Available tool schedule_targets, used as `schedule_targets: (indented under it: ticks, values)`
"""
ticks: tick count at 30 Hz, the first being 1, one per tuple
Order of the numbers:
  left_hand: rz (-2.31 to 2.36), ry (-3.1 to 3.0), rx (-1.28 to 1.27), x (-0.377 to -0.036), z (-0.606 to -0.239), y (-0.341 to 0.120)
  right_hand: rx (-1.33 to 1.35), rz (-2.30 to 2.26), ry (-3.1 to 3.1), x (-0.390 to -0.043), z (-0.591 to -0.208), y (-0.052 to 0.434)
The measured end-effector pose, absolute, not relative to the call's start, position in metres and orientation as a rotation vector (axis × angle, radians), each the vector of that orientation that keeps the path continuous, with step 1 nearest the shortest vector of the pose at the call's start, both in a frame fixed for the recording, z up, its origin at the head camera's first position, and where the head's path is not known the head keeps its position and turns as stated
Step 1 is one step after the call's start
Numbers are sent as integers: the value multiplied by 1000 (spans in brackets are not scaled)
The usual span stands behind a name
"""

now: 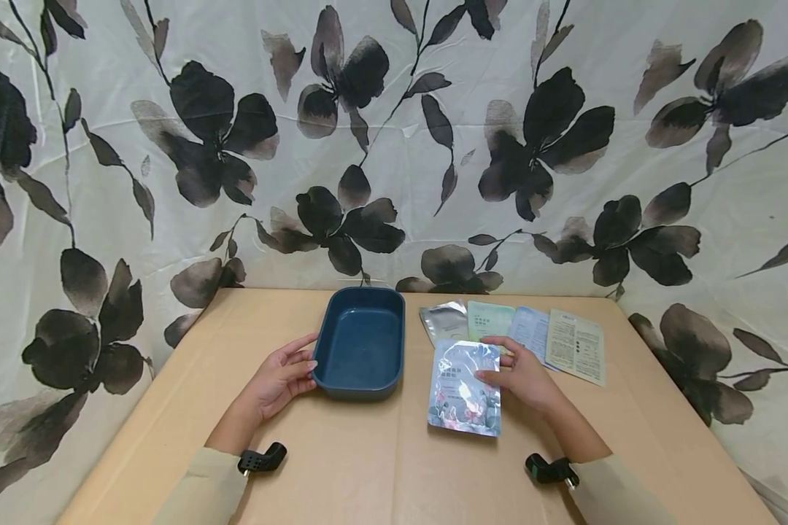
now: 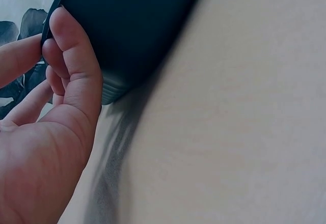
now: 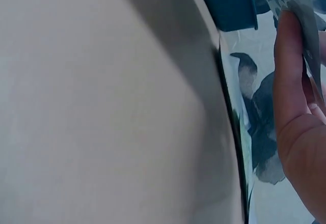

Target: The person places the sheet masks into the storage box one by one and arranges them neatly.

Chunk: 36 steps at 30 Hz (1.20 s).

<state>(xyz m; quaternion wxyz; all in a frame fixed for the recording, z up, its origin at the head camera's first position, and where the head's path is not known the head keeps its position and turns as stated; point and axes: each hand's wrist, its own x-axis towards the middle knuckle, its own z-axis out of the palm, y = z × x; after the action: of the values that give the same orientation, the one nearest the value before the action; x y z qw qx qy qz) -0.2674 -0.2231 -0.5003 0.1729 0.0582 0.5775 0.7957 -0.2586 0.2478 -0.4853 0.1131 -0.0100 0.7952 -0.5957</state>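
Resting on the tabletop (image 1: 368, 467), the shiny packet (image 1: 464, 397) lies lengthwise toward the person, its right edge pinched by the right hand (image 1: 522, 375), just right of the blue tray (image 1: 361, 343), whose near-left corner the left hand (image 1: 282, 379) grips.

No text legible. Print on silver packet (image 1: 464, 388) and on four flat packets (image 1: 512, 332) behind it too small and blurred to read. Blue tray (image 1: 361, 343) unmarked.
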Motion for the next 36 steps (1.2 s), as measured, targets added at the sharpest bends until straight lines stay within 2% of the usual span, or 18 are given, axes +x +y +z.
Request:
schedule_targets:
  ticks: [36]
  values:
    - [2271, 1582, 192, -267, -502, -225, -141, -2019, 2121, -273, -456, 191]
